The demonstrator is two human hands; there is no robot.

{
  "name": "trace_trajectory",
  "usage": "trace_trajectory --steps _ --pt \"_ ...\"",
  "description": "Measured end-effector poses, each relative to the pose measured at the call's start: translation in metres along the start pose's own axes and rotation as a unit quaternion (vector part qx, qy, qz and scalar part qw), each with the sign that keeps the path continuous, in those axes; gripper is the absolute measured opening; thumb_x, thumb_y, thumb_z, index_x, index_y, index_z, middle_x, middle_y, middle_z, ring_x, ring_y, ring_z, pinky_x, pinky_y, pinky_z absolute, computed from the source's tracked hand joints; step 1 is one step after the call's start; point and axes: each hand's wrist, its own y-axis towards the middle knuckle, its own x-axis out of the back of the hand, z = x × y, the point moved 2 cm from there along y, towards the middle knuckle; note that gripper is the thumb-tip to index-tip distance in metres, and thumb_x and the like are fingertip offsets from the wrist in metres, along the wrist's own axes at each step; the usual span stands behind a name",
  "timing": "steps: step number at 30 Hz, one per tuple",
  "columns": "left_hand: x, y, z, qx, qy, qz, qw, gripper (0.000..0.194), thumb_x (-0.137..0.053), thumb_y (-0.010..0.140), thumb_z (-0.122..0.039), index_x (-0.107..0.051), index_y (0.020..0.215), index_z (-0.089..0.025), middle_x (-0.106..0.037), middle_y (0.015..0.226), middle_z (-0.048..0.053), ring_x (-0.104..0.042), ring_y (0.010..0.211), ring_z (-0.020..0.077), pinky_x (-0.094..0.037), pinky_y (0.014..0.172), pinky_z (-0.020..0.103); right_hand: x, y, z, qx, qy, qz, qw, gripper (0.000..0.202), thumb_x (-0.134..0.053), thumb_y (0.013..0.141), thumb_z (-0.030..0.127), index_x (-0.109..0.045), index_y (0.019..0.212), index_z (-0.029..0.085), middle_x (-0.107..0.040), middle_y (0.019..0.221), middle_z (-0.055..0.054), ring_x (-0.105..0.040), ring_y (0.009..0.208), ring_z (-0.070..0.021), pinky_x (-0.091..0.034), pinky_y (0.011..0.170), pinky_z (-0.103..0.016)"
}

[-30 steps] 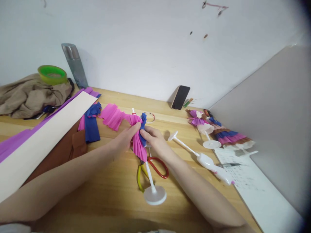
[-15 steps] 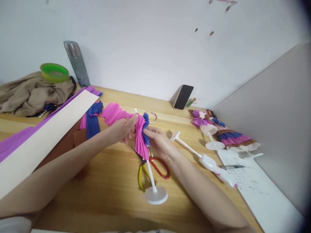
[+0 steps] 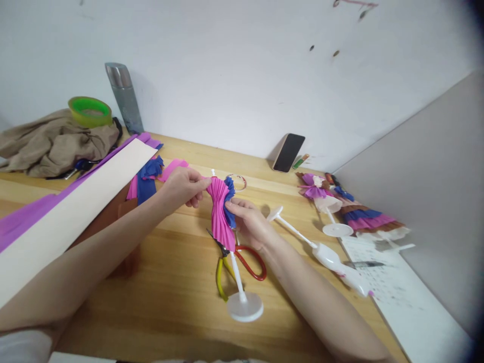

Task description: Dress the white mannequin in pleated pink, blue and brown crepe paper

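A pleated pink crepe-paper skirt [image 3: 219, 214] with a blue crepe-paper ruffle [image 3: 228, 199] along its right edge is held above the middle of the light wooden tabletop [image 3: 170, 282], mounted on a white plastic doll stand [image 3: 242, 297] whose round base rests on the wood at 6 o'clock from the skirt. The upper corner of the pink pleats is pinched between the thumb and fingers of the left hand [image 3: 181, 185], which is closed on the paper at 10 o'clock from the skirt. The blue ruffle and the waist of the figure are gripped by the right hand [image 3: 247, 222], set at 3 o'clock from the skirt, its fingers curled around them.

Just beneath the skirt, a pair of scissors with one red and one yellow handle [image 3: 238, 264] is laid flat on the table. At 9 o'clock from the left hand, folded strips of blue and pink crepe paper [image 3: 145, 181] are lying beside a long cream sheet of paper [image 3: 75, 212]. At 3 o'clock from the right hand, a bare white plastic doll form [image 3: 325, 254] is lying on its side. A black phone [image 3: 289, 152] is propped against the wall at 1 o'clock.
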Motion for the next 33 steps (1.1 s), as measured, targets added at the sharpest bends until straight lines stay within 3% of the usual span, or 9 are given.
trace_trajectory --steps 4,23,29,33 --pt "-0.002 0.001 0.003 -0.011 -0.003 -0.007 1.000 0.033 -0.057 0.081 -0.015 -0.053 0.049 -0.015 -0.054 0.037 -0.001 -0.051 0.033 0.0083 -0.040 0.037 0.017 -0.001 -0.001 0.000 0.000 -0.001 -0.001 1.000 0.032 -0.085 0.054 0.037 -0.063 0.062 0.016 -0.056 0.054 0.003 -0.041 0.046 -0.0086 -0.031 0.048 -0.024" --pt "-0.004 0.002 0.002 0.001 -0.029 -0.018 0.999 0.037 -0.054 0.086 -0.014 -0.051 0.049 -0.014 -0.054 0.040 -0.002 -0.052 0.033 0.0068 -0.040 0.036 0.015 0.000 0.001 -0.003 -0.003 0.003 0.001 1.000 0.037 -0.086 0.052 0.039 -0.061 0.062 0.014 -0.055 0.053 0.004 -0.043 0.046 -0.0068 -0.032 0.048 -0.022" --pt "-0.009 -0.003 0.003 0.045 -0.017 0.009 0.999 0.035 -0.055 0.088 -0.028 -0.058 0.056 -0.014 -0.058 0.043 -0.001 -0.055 0.033 0.0095 -0.041 0.033 0.016 0.002 0.002 0.001 0.010 0.018 -0.012 1.000 0.033 -0.084 0.054 0.036 -0.061 0.063 0.015 -0.054 0.051 0.004 -0.041 0.043 -0.0072 -0.027 0.045 -0.022" --pt "-0.019 -0.007 0.006 0.026 0.028 0.047 0.998 0.035 -0.062 0.081 -0.020 -0.056 0.047 -0.014 -0.055 0.037 -0.002 -0.053 0.032 0.0083 -0.040 0.033 0.013 0.001 0.002 0.004 0.025 0.014 -0.003 1.000 0.033 -0.085 0.053 0.037 -0.061 0.061 0.015 -0.053 0.050 0.004 -0.039 0.043 -0.0069 -0.024 0.045 -0.022"
